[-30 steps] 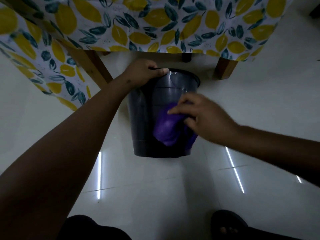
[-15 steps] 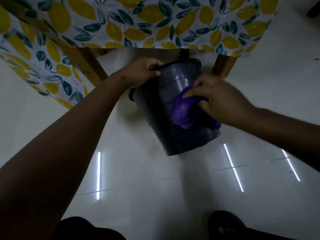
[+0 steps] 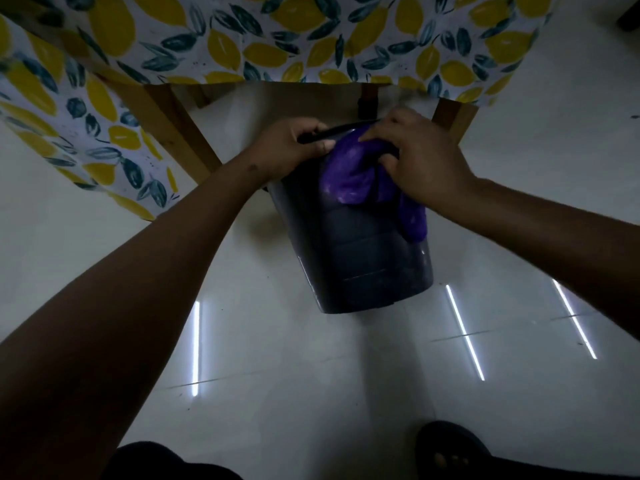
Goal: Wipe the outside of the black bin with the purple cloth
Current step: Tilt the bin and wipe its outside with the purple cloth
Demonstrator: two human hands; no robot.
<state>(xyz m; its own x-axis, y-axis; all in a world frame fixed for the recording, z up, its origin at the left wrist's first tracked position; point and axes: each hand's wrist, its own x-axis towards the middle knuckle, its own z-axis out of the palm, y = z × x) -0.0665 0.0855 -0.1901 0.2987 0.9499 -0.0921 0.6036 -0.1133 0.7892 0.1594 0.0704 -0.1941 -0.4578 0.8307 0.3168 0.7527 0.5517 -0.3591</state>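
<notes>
One black bin [image 3: 363, 258] sat tilted on the glossy pale floor [image 3: 277, 341], its base nearer the person and its rim toward the table. The purple cloth [image 3: 346, 174] was bunched against the bin's upper outside wall (one end trailed down the right side). The right hand [image 3: 419, 157] grasped the cloth just under the rim, fingers curled into it. The left hand [image 3: 291, 147] clenched the rim beside it. Behind them stood a wooden table leg [image 3: 180, 133] under a lemon-print tablecloth [image 3: 242, 39].
</notes>
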